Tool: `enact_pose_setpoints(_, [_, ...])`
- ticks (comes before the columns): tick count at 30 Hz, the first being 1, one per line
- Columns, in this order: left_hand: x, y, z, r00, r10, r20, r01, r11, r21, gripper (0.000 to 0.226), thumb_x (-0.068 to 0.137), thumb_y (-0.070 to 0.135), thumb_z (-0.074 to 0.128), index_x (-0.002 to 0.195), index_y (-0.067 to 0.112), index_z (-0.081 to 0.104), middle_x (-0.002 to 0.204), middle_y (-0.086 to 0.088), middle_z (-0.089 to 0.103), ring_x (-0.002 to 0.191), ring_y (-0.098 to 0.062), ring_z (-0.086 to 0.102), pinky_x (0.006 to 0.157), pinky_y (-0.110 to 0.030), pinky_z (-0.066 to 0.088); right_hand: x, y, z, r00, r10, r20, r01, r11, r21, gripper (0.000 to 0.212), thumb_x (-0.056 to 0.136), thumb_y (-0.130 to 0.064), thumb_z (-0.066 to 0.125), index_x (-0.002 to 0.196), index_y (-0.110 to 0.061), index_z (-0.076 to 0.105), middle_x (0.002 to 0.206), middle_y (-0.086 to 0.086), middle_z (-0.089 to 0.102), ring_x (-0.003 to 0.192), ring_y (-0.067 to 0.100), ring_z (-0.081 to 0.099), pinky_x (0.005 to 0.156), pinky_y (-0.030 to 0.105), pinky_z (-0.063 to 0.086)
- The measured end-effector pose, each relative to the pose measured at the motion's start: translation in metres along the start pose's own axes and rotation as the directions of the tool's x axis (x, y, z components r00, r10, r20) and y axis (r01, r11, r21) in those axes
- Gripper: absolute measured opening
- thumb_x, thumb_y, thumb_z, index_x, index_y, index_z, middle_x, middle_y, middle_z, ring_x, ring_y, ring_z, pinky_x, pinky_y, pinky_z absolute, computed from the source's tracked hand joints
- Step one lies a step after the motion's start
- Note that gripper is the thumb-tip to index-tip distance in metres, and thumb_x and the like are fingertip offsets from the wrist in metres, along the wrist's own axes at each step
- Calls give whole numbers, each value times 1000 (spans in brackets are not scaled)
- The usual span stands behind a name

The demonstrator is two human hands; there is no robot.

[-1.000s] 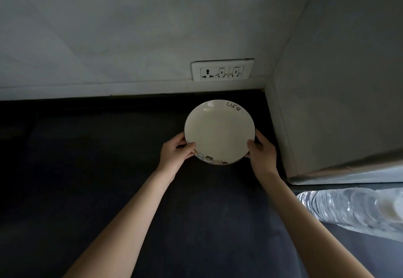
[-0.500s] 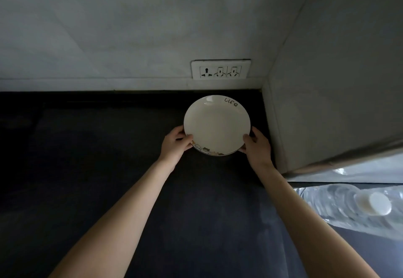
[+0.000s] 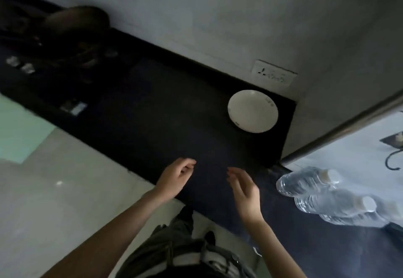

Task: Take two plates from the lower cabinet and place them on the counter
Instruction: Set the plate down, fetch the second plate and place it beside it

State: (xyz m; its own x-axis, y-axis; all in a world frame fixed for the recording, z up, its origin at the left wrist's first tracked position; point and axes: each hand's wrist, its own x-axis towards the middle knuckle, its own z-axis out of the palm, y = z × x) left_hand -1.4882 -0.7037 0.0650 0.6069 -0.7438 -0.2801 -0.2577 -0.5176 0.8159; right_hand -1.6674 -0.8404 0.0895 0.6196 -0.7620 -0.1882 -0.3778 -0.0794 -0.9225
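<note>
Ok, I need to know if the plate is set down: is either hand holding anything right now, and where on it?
Nothing is held. The left hand and right hand are empty, apart from the plate lying on the counter.

A dark counter (image 3: 174, 114) carries a white plate (image 3: 253, 111) at 2 o'clock, near its corner. Blurred dark cookware (image 3: 74, 25) sits at 10 o'clock, and plastic bottles (image 3: 327, 192) lie at 4 o'clock.

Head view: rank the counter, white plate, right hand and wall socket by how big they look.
1. counter
2. white plate and right hand: about alike, and the hand is nearer the camera, so unranked
3. wall socket
</note>
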Motion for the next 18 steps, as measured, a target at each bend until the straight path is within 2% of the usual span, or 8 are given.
enact_pose_setpoints(2, [-59,-40,10,982,-176,-63,173,984,-46,24,95,17,56,117,19,66,109,3,66,98,-8,64,82,-10,48,-27,19,8,986,46,160,-43,999,-22,16,98,-17,55,103,-23,69,98,-3,73,92,12,69,82,32,55])
enact_pose_setpoints(4, [-117,-77,19,922,-359,-148,346,932,-103,22,94,14,56,113,19,68,112,0,68,98,-15,64,82,-10,46,-41,37,19,943,106,317,-84,993,-81,17,99,-16,54,103,-22,69,96,-1,73,89,16,71,82,40,57])
enact_pose_setpoints(6, [-178,-105,24,813,-535,-228,507,844,-172,21,93,14,57,109,20,70,112,-3,69,92,-18,63,83,-22,45,-48,50,35,869,181,460,-107,977,-183,15,98,-17,55,102,-24,69,97,2,74,92,21,71,85,44,56])
enact_pose_setpoints(8, [-236,-120,27,691,-660,-295,603,751,-269,20,93,15,57,108,20,70,109,-4,69,90,-18,62,82,-24,42,-53,56,53,787,240,568,-126,964,-232,15,98,-16,55,98,-22,69,96,7,74,90,25,70,88,48,55])
enact_pose_setpoints(10, [-287,-128,32,584,-739,-336,639,674,-372,21,92,14,56,107,20,69,104,-5,70,92,-21,64,84,-28,45,-59,55,74,722,237,650,-123,968,-217,17,98,-11,54,93,-20,68,94,13,71,83,27,67,86,47,53])
enact_pose_setpoints(13, [-353,-134,47,438,-818,-372,644,574,-505,22,90,11,55,105,19,69,98,-4,71,91,-22,65,81,-30,47,-74,40,114,635,156,757,-33,984,-175,19,98,-7,54,93,-18,67,92,13,69,81,22,65,77,30,54])
enact_pose_setpoints(14, [-371,-135,54,389,-840,-380,625,543,-561,20,90,11,56,103,19,69,95,-3,71,90,-21,65,79,-30,47,-80,33,129,603,141,785,-10,986,-169,18,99,-9,54,94,-18,68,93,10,70,82,20,66,76,26,55])
enact_pose_setpoints(18, [-436,-145,87,168,-919,-358,486,393,-781,19,89,9,57,95,21,70,89,-5,72,80,-21,67,77,-36,50,-113,7,197,460,76,885,122,981,-148,21,101,-18,50,95,-23,70,92,5,71,78,10,69,71,23,55])
